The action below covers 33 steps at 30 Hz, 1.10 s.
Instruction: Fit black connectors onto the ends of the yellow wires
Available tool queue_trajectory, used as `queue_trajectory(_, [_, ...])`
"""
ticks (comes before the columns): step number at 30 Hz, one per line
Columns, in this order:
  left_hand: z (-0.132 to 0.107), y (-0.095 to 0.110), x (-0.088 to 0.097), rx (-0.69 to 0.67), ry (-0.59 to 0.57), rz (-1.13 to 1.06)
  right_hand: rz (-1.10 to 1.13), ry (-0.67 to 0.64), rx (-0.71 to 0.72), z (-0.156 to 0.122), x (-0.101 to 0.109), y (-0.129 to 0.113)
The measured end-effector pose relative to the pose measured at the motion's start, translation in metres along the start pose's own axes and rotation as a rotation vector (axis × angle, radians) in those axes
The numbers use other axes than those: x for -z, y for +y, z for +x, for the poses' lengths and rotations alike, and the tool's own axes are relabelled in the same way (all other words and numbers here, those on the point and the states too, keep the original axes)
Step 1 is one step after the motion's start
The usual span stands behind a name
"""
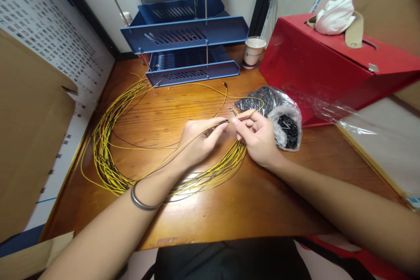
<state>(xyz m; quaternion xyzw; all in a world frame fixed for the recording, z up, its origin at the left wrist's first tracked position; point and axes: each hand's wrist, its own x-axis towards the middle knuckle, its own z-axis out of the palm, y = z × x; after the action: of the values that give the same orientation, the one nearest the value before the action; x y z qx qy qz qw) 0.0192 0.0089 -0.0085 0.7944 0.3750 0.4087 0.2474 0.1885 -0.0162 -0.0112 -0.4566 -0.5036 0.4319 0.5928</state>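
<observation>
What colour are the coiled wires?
The coiled wires are yellow and black, best seen in the head view.

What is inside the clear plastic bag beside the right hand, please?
The plastic bag holds many small black pieces, seen at its opening and through the film. Whatever lies deeper is covered by them.

Tray rack (213, 29) cropped up top, container (126, 18) behind it mostly hidden. Black piece (223, 121) at left fingers (219, 132) too small to ID.
</observation>
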Motion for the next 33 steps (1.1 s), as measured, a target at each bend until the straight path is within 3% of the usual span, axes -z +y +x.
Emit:
queue_trajectory(9, [-0.0003, -0.0006, -0.0005, 0.014, 0.006, 0.002, 0.011, 0.034, 0.013, -0.0023, 0.0013, 0.0012])
queue_trajectory(26, [0.0003, -0.0014, -0.0006, -0.024, 0.008, -0.002, -0.078, -0.023, 0.023, -0.0017, -0.0001, -0.0006])
queue_trajectory(33, [-0.0010, -0.0019, -0.0023, 0.017, 0.015, -0.036, 0.012, 0.068, 0.063, -0.0030, 0.0015, 0.0010])
